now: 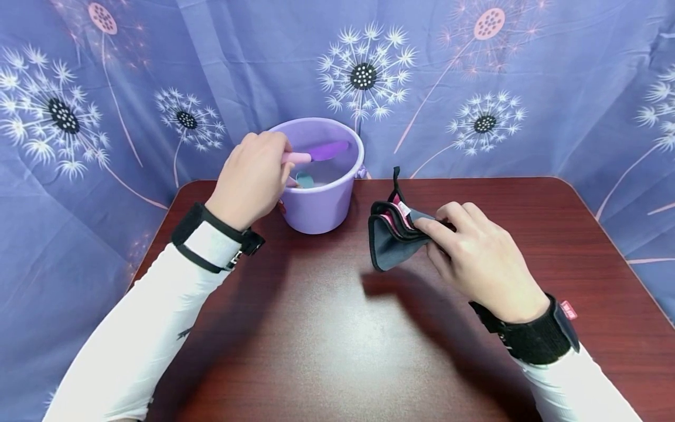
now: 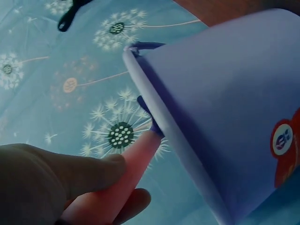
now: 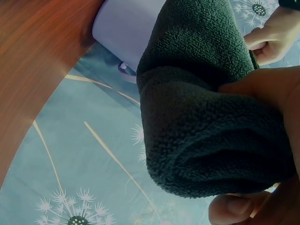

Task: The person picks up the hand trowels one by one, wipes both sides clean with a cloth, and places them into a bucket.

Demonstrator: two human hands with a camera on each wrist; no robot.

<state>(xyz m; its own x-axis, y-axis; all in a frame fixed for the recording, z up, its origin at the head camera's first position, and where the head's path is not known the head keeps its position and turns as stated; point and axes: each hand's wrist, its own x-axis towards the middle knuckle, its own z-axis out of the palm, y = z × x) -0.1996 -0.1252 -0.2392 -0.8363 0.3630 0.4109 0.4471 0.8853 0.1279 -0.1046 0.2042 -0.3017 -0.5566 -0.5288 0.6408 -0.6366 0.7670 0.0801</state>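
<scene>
My left hand (image 1: 255, 173) is at the left rim of a purple bucket (image 1: 319, 208), pinching the pink handle (image 2: 136, 164) of a spatula between thumb and fingers. Its purple blade (image 1: 329, 150) points right across the bucket's mouth; in the left wrist view the rim hides most of the blade. Over the table's right side, my right hand (image 1: 477, 258) grips a folded dark grey cloth (image 1: 392, 249). The cloth has black edging, a hanging loop, pink inner layers and a white tag; up close in the right wrist view its fuzzy cloth (image 3: 187, 122) shows rolled folds.
Lower in the bucket lies a teal rounded piece (image 1: 304, 179), partly hidden by the left hand. The bucket stands at the back of a reddish-brown wooden table (image 1: 337, 328). Behind the table hangs a blue dandelion-print curtain (image 1: 253, 58).
</scene>
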